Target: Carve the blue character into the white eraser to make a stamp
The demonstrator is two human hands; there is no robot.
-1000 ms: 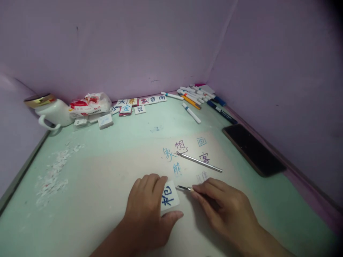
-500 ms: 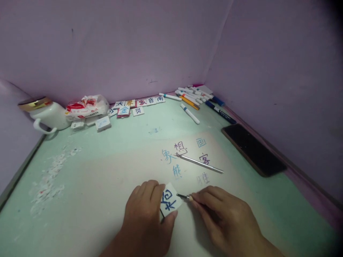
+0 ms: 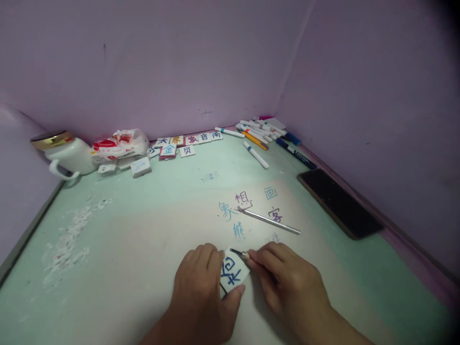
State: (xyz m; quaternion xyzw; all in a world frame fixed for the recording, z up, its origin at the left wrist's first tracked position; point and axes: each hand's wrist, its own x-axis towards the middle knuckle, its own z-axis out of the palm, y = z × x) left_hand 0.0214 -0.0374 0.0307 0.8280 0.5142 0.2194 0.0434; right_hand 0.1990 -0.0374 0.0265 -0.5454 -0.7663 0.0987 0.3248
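Observation:
My left hand [image 3: 201, 292] grips a small white tile [image 3: 233, 271] bearing a dark blue handwritten character, between thumb and fingers, tilted on the pale green table [image 3: 151, 215]. My right hand [image 3: 287, 287] pinches a thin carving tool [image 3: 239, 253] whose dark metal tip touches the tile's upper edge. Both hands sit near the table's front centre. Just beyond them blue characters [image 3: 237, 211] are written on the surface, and a second slim metal tool [image 3: 269, 220] lies across them.
A black phone [image 3: 339, 202] lies at the right. Several marker pens [image 3: 262, 134] are heaped in the far corner. A row of character tiles [image 3: 187, 141], a plastic packet [image 3: 120, 143] and a white mug [image 3: 68, 155] stand at the back left. White shavings [image 3: 72, 235] litter the left side.
My left hand has lifted and turned the tile clockwise. My right hand has moved left, bringing the tool tip from beside the tile onto its upper edge.

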